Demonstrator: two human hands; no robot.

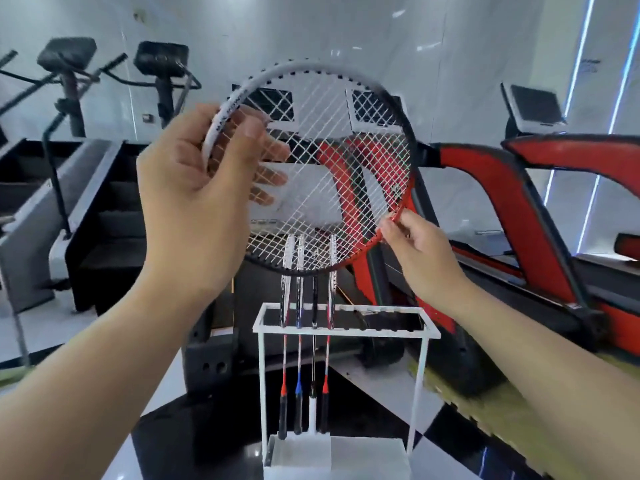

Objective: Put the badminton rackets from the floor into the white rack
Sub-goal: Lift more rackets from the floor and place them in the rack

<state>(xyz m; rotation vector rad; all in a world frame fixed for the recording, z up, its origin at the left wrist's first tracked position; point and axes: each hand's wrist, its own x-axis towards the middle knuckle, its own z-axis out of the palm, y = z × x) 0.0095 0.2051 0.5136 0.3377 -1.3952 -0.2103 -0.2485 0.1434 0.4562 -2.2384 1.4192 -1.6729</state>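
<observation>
Stair machine (52, 188): at 9 o'clock, black and grey, stepped, against the pale wall.
Left hand (194, 174): at 10 o'clock of centre, raised; fingers and thumb curled round the white part of the held racket's rim, fingertips showing through the strings.
Held racket (322, 161): head only in view, at centre toward 12 o'clock, face turned to the camera; rim white at its upper left, black at the upper right and bottom, red at the lower right; white strings. Its shaft and handle cannot be made out.
Stored rackets (304, 299): four, at 6 o'clock of the held racket; heads up and edge-on, handles down, side by side in the slots at the left end of the white rack.
White rack (346, 332): at 6 o'clock, slotted top frame on thin legs, pale base on the black-and-white floor (194, 431); slots at the right end carry nothing.
Right hand (415, 247): at 4 o'clock of the held racket; thumb and fingers pinch the red section of the rim.
Treadmills (519, 202): red and black, at 3 o'clock, behind the rack.
</observation>
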